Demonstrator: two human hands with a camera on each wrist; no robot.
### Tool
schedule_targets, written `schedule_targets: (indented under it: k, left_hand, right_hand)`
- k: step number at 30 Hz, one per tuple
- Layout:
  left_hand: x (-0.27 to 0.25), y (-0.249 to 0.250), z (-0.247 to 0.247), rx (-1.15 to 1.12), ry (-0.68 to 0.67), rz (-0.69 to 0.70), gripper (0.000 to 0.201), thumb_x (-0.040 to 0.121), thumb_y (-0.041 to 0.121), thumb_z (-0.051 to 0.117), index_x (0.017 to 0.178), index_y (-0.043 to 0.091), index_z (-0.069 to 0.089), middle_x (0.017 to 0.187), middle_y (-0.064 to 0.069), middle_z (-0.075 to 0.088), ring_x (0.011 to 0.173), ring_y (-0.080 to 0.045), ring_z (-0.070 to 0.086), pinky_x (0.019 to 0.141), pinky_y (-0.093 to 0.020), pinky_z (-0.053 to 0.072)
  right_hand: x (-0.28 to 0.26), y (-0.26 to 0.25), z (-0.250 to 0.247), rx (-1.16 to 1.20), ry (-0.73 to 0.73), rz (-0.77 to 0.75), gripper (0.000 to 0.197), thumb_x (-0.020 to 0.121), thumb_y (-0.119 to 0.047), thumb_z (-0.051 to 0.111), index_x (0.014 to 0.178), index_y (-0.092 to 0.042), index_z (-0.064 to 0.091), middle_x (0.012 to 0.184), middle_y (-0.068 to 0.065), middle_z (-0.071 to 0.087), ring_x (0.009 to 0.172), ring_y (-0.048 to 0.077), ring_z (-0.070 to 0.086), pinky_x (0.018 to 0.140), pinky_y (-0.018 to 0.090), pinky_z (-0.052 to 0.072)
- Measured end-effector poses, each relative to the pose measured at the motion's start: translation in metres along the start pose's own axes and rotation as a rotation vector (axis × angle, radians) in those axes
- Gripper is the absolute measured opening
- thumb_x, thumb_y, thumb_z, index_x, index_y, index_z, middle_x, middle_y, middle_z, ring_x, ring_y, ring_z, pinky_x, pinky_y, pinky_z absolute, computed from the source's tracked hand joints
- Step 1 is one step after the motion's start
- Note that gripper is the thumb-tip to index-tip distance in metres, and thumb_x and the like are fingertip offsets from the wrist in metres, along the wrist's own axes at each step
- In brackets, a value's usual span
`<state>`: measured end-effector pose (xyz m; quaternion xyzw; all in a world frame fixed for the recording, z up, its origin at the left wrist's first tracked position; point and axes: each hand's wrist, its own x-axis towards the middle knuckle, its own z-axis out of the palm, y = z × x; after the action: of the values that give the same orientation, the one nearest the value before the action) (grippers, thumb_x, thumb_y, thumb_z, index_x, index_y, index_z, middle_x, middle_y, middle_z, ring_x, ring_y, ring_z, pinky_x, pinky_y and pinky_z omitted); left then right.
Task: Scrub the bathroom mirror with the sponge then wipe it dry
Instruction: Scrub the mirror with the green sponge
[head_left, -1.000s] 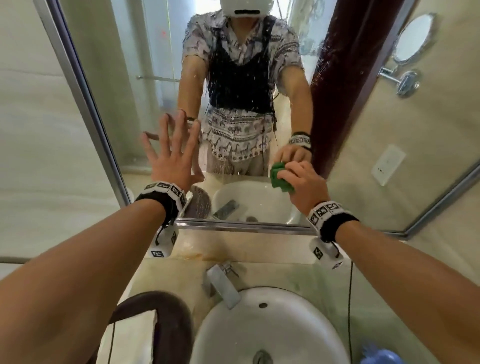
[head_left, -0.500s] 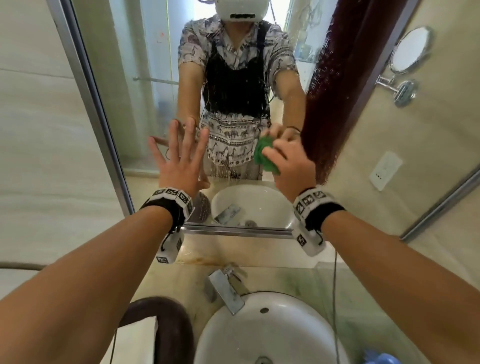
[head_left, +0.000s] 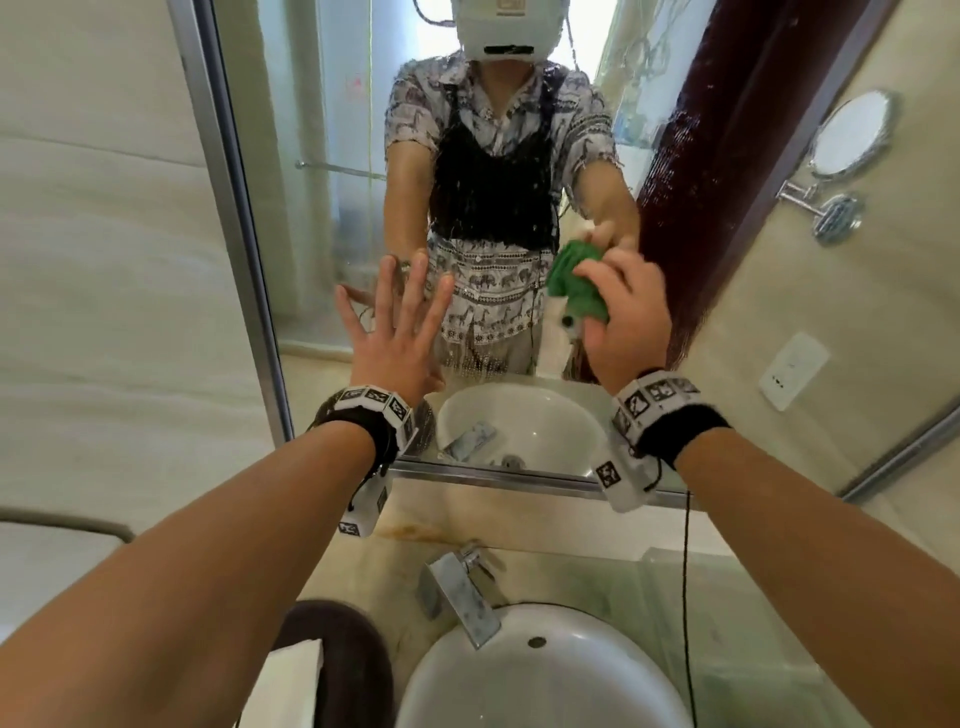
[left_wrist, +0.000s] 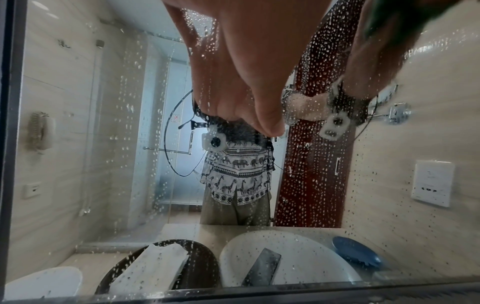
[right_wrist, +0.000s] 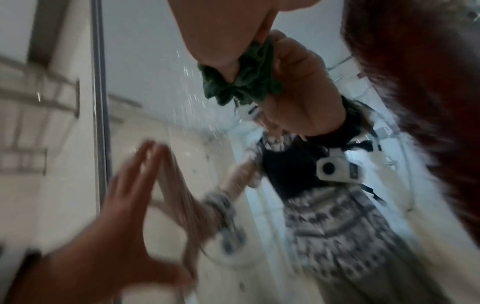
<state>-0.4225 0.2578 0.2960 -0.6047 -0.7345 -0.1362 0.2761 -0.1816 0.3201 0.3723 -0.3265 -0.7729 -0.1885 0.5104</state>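
Over the last second the right hand (head_left: 623, 312), fingers clenched round the green sponge (head_left: 574, 283), has climbed the wet mirror (head_left: 311, 208) from its lower edge — scrubbing continues, drying unstarted — while the left hand (head_left: 397, 327) stays spread flat on the glass.

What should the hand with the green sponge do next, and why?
Probably slide the green sponge sideways across the mirror toward the left hand. The right hand grips it against the glass, and water drops cover the glass there, so scrubbing looks unfinished.
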Motion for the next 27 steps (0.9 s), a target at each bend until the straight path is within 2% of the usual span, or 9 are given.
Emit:
schedule_targets:
  k: [3, 5, 7, 11, 15, 18, 20, 22, 27]
  left_hand:
    - [0.000, 0.000, 0.000, 0.002, 0.001, 0.004, 0.143, 0.053, 0.082, 0.070, 0.158, 0.024, -0.008, 0.164, -0.013, -0.012, 0.147, -0.043, -0.010, 0.107, -0.079, 0.007]
    - [-0.001, 0.001, 0.001, 0.006, 0.014, 0.006, 0.143, 0.051, 0.080, 0.073, 0.159, 0.024, -0.003, 0.163, -0.013, -0.011, 0.146, -0.043, -0.011, 0.106, -0.079, 0.005]
    - [-0.001, 0.001, 0.003, 0.014, 0.024, 0.005, 0.143, 0.049, 0.079, 0.074, 0.159, 0.024, 0.002, 0.162, -0.013, -0.009, 0.145, -0.043, -0.010, 0.106, -0.077, 0.002]
    - [-0.001, -0.001, 0.004, 0.025, 0.011, 0.013, 0.142, 0.050, 0.082, 0.072, 0.159, 0.024, 0.002, 0.162, -0.013, -0.008, 0.146, -0.044, -0.009, 0.105, -0.078, 0.002]
    - [-0.001, -0.001, 0.005, 0.020, 0.013, 0.004, 0.145, 0.048, 0.084, 0.072, 0.159, 0.023, 0.002, 0.161, -0.013, -0.010, 0.146, -0.044, -0.006, 0.106, -0.079, 0.005]
    - [-0.001, 0.000, 0.005, 0.009, 0.004, -0.001, 0.149, 0.047, 0.086, 0.071, 0.157, 0.024, -0.009, 0.161, -0.014, -0.012, 0.146, -0.045, -0.005, 0.106, -0.079, 0.006]
    - [-0.002, 0.001, 0.003, 0.000, -0.009, -0.006, 0.150, 0.048, 0.085, 0.072, 0.156, 0.025, -0.013, 0.161, -0.013, -0.017, 0.146, -0.044, -0.006, 0.107, -0.079, 0.006]
    - [-0.003, 0.002, 0.000, 0.007, -0.021, -0.009, 0.147, 0.050, 0.083, 0.073, 0.157, 0.024, -0.008, 0.160, -0.012, -0.020, 0.147, -0.044, -0.007, 0.107, -0.078, 0.005]
    - [-0.008, -0.007, -0.013, 0.016, -0.013, 0.042, 0.133, 0.058, 0.067, 0.080, 0.159, 0.026, 0.003, 0.164, -0.009, -0.009, 0.149, -0.041, -0.003, 0.109, -0.074, 0.019]
  right_hand:
    - [0.028, -0.010, -0.001, 0.048, 0.121, 0.098, 0.043, 0.070, 0.000, 0.061, 0.112, -0.010, 0.067, 0.114, 0.007, 0.058, 0.099, 0.027, 0.051, 0.090, 0.024, 0.041]
    - [0.027, -0.015, 0.007, 0.059, 0.160, 0.087, 0.041, 0.072, 0.000, 0.062, 0.111, -0.010, 0.069, 0.113, 0.008, 0.060, 0.098, 0.026, 0.052, 0.089, 0.026, 0.043]
    - [0.011, -0.015, 0.021, 0.059, 0.138, -0.014, 0.033, 0.078, -0.001, 0.064, 0.109, -0.010, 0.071, 0.111, 0.008, 0.063, 0.097, 0.026, 0.054, 0.089, 0.026, 0.045]
    - [-0.043, -0.015, 0.054, 0.056, -0.053, -0.166, 0.032, 0.079, -0.003, 0.064, 0.107, -0.016, 0.074, 0.112, 0.004, 0.066, 0.099, 0.027, 0.057, 0.082, 0.036, 0.052]
    - [-0.089, -0.016, 0.078, 0.102, -0.289, -0.262, 0.022, 0.084, -0.010, 0.067, 0.103, -0.018, 0.073, 0.114, 0.001, 0.064, 0.100, 0.024, 0.057, 0.079, 0.039, 0.052]
    - [-0.110, -0.007, 0.082, 0.112, -0.474, -0.339, 0.020, 0.082, -0.011, 0.073, 0.101, -0.018, 0.074, 0.112, 0.000, 0.066, 0.100, 0.023, 0.057, 0.076, 0.039, 0.053]
    - [-0.110, -0.003, 0.076, 0.126, -0.511, -0.326, 0.021, 0.080, -0.009, 0.075, 0.099, -0.018, 0.075, 0.110, 0.000, 0.066, 0.100, 0.023, 0.058, 0.076, 0.039, 0.053]
    - [-0.093, -0.003, 0.064, 0.158, -0.444, -0.271, 0.023, 0.079, -0.007, 0.074, 0.099, -0.017, 0.075, 0.110, 0.000, 0.067, 0.100, 0.023, 0.058, 0.078, 0.040, 0.054]
    - [-0.014, -0.019, 0.029, 0.199, -0.036, -0.015, 0.038, 0.076, -0.006, 0.059, 0.111, -0.014, 0.069, 0.117, 0.006, 0.061, 0.107, 0.026, 0.050, 0.089, 0.036, 0.049]
